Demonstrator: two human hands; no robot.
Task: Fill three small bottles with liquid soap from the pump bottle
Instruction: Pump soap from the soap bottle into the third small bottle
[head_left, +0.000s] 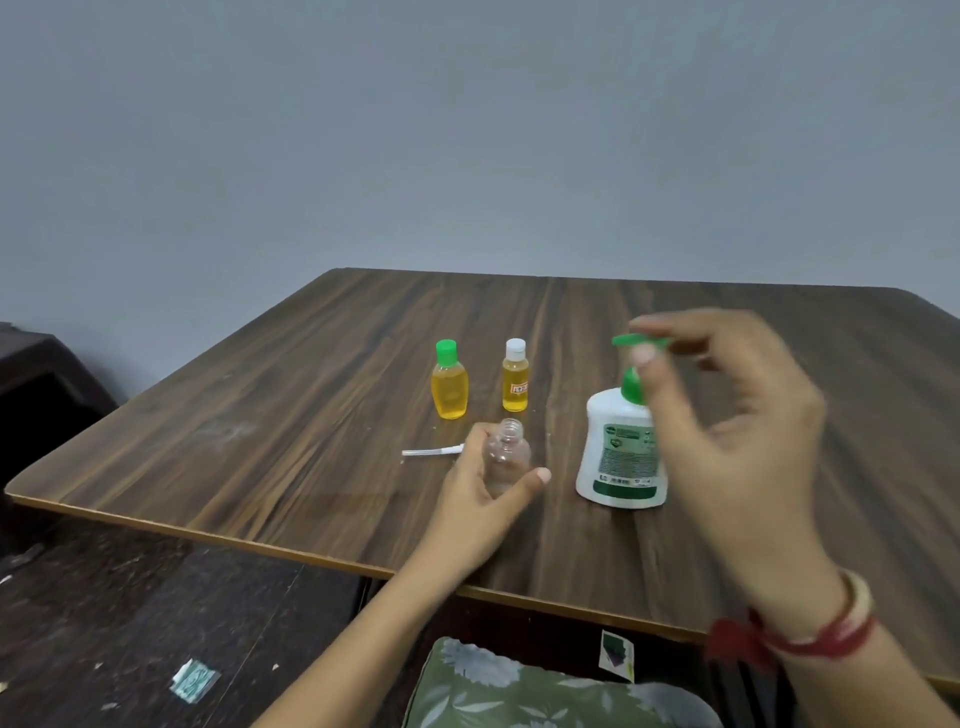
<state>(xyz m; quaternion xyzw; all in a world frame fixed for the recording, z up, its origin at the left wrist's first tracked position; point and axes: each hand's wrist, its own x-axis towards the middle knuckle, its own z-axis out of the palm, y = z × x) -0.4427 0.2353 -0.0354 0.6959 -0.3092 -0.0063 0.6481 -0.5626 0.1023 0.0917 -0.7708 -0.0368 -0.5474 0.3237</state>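
now left hand (480, 493) grips bottle (506, 454), right hand (727, 415) pump (626, 341).

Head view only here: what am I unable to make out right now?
All in the head view:
The right hand is smeared by motion blur, so its grip on the pump head is unclear.
The pump bottle has an opaque wall that hides the soap level, and its label print is too small to read.
The clear bottle has its lower part covered by the left hand.
The white tube has one end hidden behind the left hand.

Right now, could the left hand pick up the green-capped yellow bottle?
Probably not yet: the left hand grips the clear empty bottle. The green-capped bottle stands just beyond it, nothing between, so the way itself looks free.
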